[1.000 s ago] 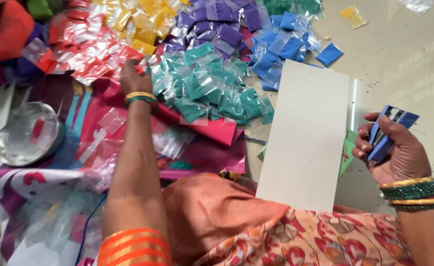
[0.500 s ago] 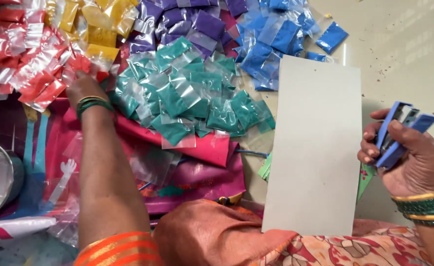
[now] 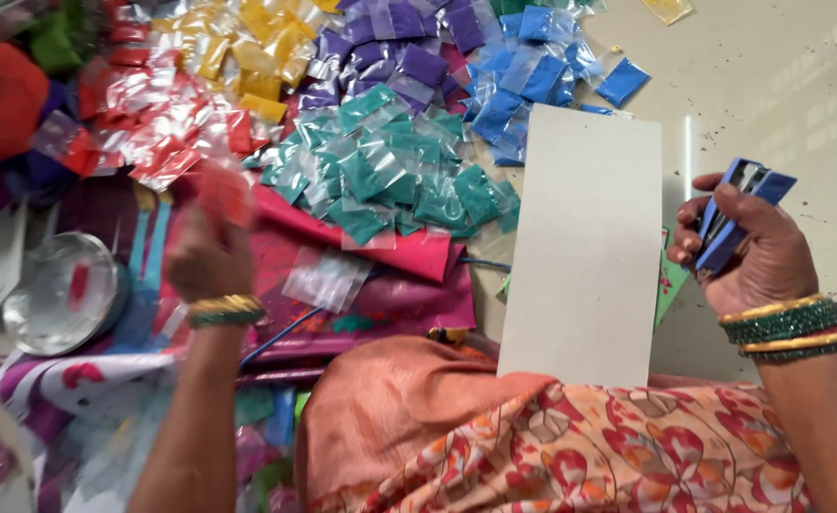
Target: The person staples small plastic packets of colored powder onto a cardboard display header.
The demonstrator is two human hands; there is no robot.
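From the head view I see my right hand (image 3: 755,249) clenched around one blue stapler (image 3: 736,211), stiff and light, best gripped along its body; my left hand (image 3: 207,256), blurred, pinches one red packet (image 3: 221,190) just below the red pile (image 3: 143,123). I judge the packets light, slippery and limp, best taken by an edge; one grey card (image 3: 584,247) lies between my hands, beside the teal pile (image 3: 399,176).

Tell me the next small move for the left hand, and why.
Probably bring the left hand with its red packet over to the grey card. The right hand already holds the blue stapler beside that card, and the card's face is bare.
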